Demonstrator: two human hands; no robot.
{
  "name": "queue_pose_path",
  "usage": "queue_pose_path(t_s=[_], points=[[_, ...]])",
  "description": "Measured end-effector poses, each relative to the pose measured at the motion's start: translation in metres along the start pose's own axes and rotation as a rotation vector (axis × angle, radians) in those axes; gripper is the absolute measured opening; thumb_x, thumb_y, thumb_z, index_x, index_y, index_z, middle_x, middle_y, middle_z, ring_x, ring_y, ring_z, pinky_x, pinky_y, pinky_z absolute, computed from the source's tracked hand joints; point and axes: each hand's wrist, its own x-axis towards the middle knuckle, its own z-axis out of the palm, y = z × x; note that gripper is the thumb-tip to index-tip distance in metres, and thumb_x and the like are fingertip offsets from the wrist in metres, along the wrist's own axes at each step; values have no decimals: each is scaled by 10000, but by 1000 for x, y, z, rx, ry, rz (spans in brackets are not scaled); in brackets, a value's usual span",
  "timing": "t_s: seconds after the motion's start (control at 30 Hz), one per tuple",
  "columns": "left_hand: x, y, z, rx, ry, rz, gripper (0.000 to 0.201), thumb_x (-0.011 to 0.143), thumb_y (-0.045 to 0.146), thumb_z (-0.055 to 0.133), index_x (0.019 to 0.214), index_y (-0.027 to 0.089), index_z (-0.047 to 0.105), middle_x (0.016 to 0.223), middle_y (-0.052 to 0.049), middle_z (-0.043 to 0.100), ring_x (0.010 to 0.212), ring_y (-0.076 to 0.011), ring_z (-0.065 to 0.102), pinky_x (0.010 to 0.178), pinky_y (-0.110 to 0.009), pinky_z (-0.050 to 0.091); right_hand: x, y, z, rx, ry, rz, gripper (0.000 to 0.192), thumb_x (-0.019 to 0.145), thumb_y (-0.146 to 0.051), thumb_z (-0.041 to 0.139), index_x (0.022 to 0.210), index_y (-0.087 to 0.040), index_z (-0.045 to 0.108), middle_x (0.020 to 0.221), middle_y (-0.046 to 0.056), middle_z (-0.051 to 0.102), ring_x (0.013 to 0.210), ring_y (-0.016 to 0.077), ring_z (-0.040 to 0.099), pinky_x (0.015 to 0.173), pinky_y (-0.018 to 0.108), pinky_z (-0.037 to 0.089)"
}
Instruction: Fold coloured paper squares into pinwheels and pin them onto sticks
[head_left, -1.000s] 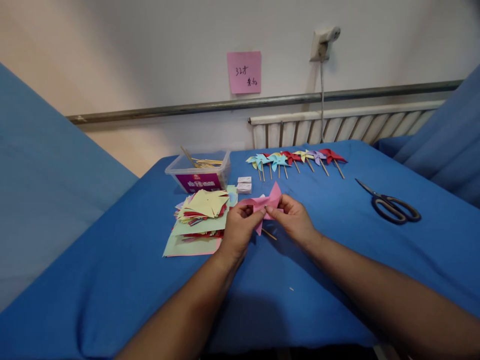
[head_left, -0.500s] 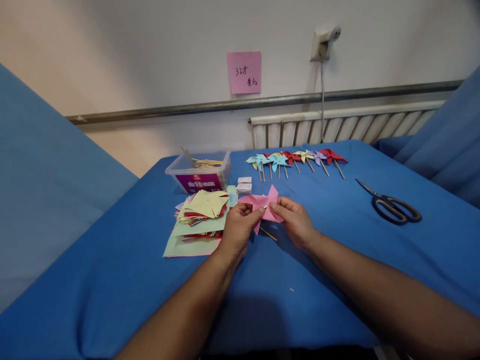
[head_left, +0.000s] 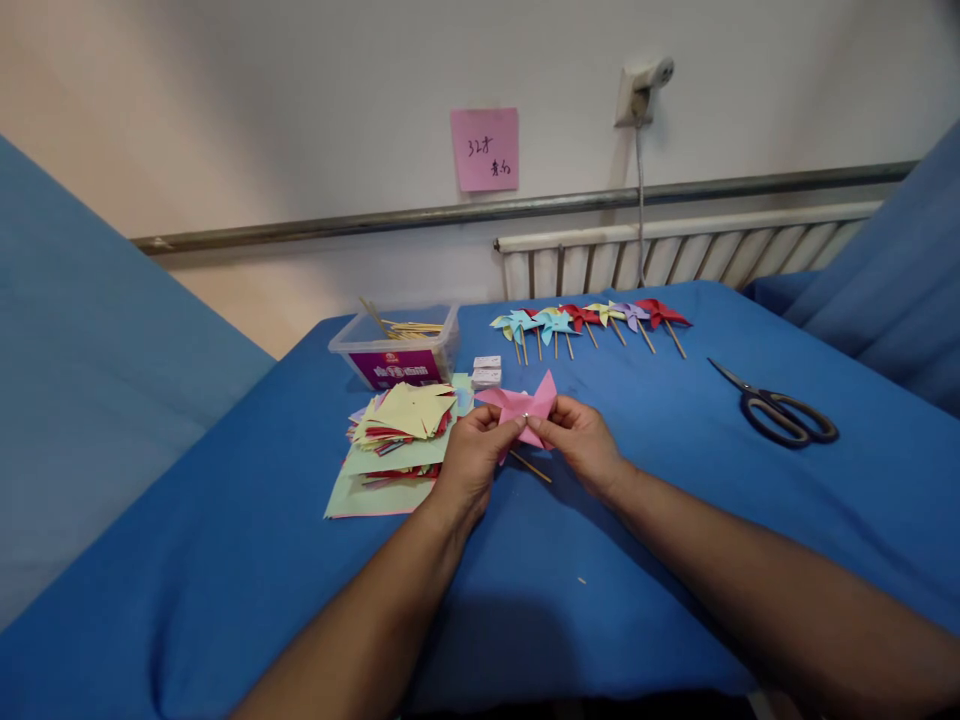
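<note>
Between my two hands is a pink paper pinwheel [head_left: 526, 403] with folded blades and a small shiny pin at its centre. My left hand [head_left: 477, 445] is closed on its left side, thumb near the pin. On the right side, my right hand [head_left: 583, 440] pinches the paper, its thumb tip also close to the pin. Below the pinwheel a thin wooden stick [head_left: 531, 466] slants down to the right; its upper end is hidden behind the paper and fingers. Cut paper sheets [head_left: 405, 412] lie stacked just left of my left hand.
A clear plastic box [head_left: 395, 345] of sticks stands at the back left, beside two small white boxes [head_left: 487, 372]. Several finished pinwheels [head_left: 555, 322] lie along the back. Black-handled scissors [head_left: 784, 412] rest at the right. The table has a blue cloth [head_left: 660, 610].
My right thumb has moved left from the right blade to the pinwheel's centre, beside the left thumb. The right blade now sits folded inward. The view has shifted slightly.
</note>
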Motion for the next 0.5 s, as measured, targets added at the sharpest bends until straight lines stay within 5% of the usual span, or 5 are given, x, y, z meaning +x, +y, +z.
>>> queue_pose_path(t_s=[0.5], points=[[4,-3,-3,148,37,121,275,550,294,817,638,156,596,577,37,572,538,-92,489,536,-209,369,0,4,3,-80,97,-29,287,644,-407,765,713,-163,631,654,-4,632,576,120,529,567,262,416]])
